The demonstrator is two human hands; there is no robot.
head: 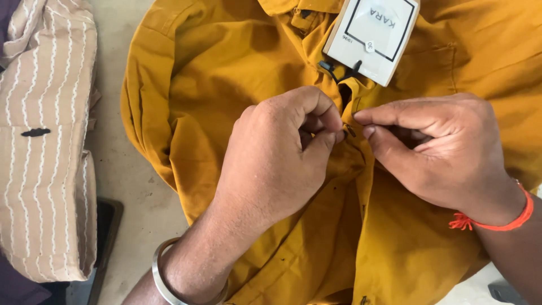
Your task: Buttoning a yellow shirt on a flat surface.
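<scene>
A mustard-yellow shirt (226, 73) lies spread on a pale table, collar toward the top. My left hand (276, 152) pinches the shirt's front placket near a small dark button (350, 131). My right hand (440, 152) pinches the opposite edge of the placket at the same button, fingertips almost meeting the left hand's. A white card tag with a black square outline (372, 36) hangs from the shirt just below the collar on a dark string. A metal bangle circles my left wrist and an orange thread my right wrist.
A folded beige shirt with white wavy stripes (48, 141) lies at the left edge. A dark flat object (107, 226) pokes out beneath it. Bare pale tabletop (132, 186) shows between the two garments.
</scene>
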